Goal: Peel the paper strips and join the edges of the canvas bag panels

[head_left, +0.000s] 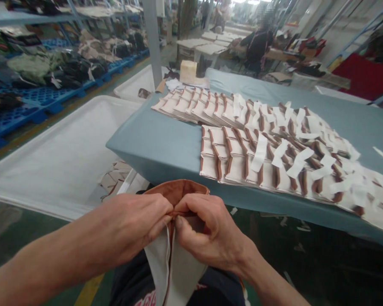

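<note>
Just above my lap I hold a sewn fabric piece (187, 263), off-white on the outside with a brown band along its top and a brown seam running down the middle. My left hand (147, 214) pinches the brown band at the seam from the left. From the right, my right hand (201, 225) pinches the same spot, thumb and forefinger pressed together. The fingertips of both hands almost meet there. Behind them the brown inner band (178, 190) curves round in a loop. The lower end of the piece hangs down out of view.
Rows of overlapping off-white pieces with brown edges (236, 159), several topped by white strips (260, 153), cover much of the blue-grey table (140, 140). A white bin (67, 140) stands at left, beside blue pallets (47, 100) of bundled fabric. Another person (258, 46) is farther back.
</note>
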Demonstrator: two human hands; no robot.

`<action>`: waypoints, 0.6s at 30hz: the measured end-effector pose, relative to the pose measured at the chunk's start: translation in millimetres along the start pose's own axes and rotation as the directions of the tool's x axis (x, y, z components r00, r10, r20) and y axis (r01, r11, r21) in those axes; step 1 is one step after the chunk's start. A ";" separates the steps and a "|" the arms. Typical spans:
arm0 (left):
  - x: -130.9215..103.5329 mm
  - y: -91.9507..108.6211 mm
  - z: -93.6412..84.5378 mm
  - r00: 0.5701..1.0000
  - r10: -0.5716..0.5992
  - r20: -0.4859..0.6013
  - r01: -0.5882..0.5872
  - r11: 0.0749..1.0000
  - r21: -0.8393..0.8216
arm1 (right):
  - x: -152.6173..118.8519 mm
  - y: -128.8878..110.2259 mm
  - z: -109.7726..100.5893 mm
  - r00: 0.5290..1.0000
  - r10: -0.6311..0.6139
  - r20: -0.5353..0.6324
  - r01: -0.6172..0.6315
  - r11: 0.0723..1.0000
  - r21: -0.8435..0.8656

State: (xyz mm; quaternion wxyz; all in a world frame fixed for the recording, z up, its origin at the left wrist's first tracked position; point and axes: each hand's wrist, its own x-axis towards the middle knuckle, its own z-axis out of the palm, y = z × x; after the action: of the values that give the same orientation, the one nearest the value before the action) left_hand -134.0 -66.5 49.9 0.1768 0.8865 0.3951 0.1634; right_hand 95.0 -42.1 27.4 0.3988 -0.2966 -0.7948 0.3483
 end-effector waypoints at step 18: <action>20.5 18.2 35.0 0.936 -0.312 -0.163 0.120 0.718 -0.686 | 6.7 2.1 -16.0 0.990 0.029 0.135 -0.063 0.963 0.261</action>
State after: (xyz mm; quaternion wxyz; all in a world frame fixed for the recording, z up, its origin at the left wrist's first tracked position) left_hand -94.2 -68.8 30.1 0.4446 0.6813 0.4321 0.3893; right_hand 105.5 -30.8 35.7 0.3741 -0.2358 -0.7583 0.4789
